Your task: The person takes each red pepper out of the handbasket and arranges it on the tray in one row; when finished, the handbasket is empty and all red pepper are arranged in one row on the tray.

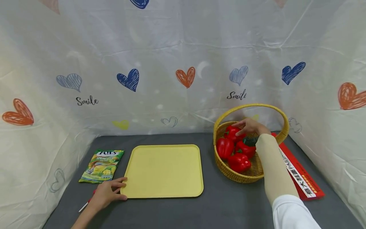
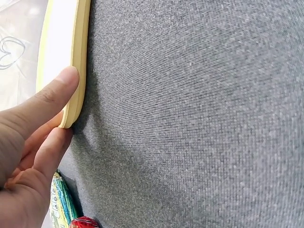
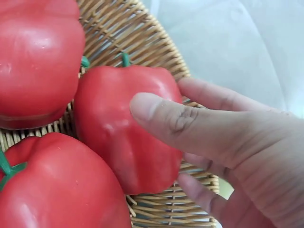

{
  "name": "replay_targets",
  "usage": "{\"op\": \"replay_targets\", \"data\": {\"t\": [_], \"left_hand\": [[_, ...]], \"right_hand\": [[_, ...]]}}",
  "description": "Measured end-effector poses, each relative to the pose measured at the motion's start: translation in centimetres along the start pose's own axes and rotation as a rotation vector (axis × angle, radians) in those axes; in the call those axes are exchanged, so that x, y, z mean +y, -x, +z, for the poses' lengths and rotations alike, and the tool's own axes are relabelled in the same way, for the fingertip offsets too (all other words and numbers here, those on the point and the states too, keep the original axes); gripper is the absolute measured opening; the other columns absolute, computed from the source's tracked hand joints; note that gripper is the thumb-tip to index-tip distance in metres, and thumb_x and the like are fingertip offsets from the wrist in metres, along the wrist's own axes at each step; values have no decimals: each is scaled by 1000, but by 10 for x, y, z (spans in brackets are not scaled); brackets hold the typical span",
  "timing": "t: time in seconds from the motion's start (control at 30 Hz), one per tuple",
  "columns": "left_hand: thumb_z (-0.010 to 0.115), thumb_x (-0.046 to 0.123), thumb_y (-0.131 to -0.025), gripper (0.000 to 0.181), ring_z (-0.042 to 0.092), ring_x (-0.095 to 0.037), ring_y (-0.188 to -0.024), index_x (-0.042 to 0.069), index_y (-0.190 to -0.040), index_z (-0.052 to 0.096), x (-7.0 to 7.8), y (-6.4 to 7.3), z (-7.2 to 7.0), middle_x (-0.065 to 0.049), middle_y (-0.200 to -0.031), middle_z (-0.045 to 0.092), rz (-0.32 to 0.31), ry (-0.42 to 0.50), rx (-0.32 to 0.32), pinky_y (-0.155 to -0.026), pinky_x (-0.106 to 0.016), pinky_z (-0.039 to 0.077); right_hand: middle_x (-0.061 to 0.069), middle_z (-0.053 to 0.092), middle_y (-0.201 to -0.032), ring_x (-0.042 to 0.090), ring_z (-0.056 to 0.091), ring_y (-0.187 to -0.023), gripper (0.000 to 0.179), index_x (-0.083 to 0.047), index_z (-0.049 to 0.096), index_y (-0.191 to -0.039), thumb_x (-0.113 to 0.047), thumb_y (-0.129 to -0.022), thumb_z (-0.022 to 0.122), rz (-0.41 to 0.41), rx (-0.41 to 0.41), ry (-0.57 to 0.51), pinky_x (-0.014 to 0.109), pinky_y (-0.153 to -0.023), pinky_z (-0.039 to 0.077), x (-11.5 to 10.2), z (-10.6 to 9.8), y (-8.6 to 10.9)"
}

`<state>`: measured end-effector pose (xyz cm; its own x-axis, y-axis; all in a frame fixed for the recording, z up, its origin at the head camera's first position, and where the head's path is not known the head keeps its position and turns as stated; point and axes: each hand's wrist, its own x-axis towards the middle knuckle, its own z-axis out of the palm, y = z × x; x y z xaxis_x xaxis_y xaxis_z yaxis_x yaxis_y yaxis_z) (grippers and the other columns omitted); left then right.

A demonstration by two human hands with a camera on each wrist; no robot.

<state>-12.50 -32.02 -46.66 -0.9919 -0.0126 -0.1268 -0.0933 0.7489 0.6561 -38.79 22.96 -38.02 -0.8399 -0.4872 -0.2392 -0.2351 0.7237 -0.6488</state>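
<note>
Right grip holds red pepper under its thumb.

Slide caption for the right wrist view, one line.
Right hand around a red pepper in a wicker basket, two more peppers alongside.

The green bag bears the brand name "FOX'S" in white letters, with "SPRING TEA" printed below it. The wall cloth displays the word "Smile" twice in black script, once at left and once at right. The red package carries a white band with black characters, among them "大", and a square code at its near end. Its smaller print is illegible.
</note>
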Motion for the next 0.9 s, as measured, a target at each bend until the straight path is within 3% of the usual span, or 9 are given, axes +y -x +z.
{"op": "replay_targets", "data": {"t": [0.17, 0.33, 0.43, 0.7, 0.8, 0.9], "left_hand": [[91, 22, -57, 54, 59, -32, -114, -2, -102, 74, 1, -1, 2, -14, -125, 63, 9, 10, 9, -72, -20, 56], [91, 23, -57, 53, 58, -32, -115, -1, -101, 75, 1, -1, 0, -14, -124, 63, 20, 1, 15, -70, -18, 55], [91, 23, -57, 52, 58, -32, -115, 0, -101, 75, 1, -1, 0, -13, -124, 64, 21, -15, 19, -69, -17, 55], [91, 23, -58, 53, 57, -33, -117, -1, -101, 74, 1, -3, 1, -14, -123, 64, 21, -18, 17, -72, -21, 56], [90, 25, -60, 53, 58, -34, -115, -1, -103, 74, -2, -2, 1, -15, -125, 63, 54, -7, 3, -74, -23, 56], [87, 26, -65, 49, 59, -31, -114, 0, -104, 73, -10, 1, 1, -18, -127, 61, 136, 17, -25, -77, -22, 55]], "right_hand": [[28, 57, -122, 27, 43, -91, 47, 7, 57, -127, -7, -85, 73, -31, 36, 48, 28, -69, 40, -3, -1, 0], [26, 58, -122, 35, 51, -102, 49, 8, 58, -125, -12, -84, 75, -21, 55, 92, 38, -85, 48, -5, -1, -1], [29, 53, -127, 41, 49, -115, 55, 8, 52, -130, -12, -84, 75, -6, 40, 79, 48, -98, 43, -9, 2, -3], [27, 45, -135, 36, 43, -118, 55, 8, 47, -135, -9, -88, 68, 87, -25, 47, 50, -103, 39, -19, 8, -6], [28, 43, -138, 37, 43, -121, 57, 8, 45, -137, -10, -88, 68, 65, -21, 26, 49, -103, 39, -13, 10, -4], [28, 44, -139, 34, 50, -113, 59, 7, 45, -138, -13, -88, 70, 41, 9, -23, 42, -96, 46, -2, 12, -1]]}}
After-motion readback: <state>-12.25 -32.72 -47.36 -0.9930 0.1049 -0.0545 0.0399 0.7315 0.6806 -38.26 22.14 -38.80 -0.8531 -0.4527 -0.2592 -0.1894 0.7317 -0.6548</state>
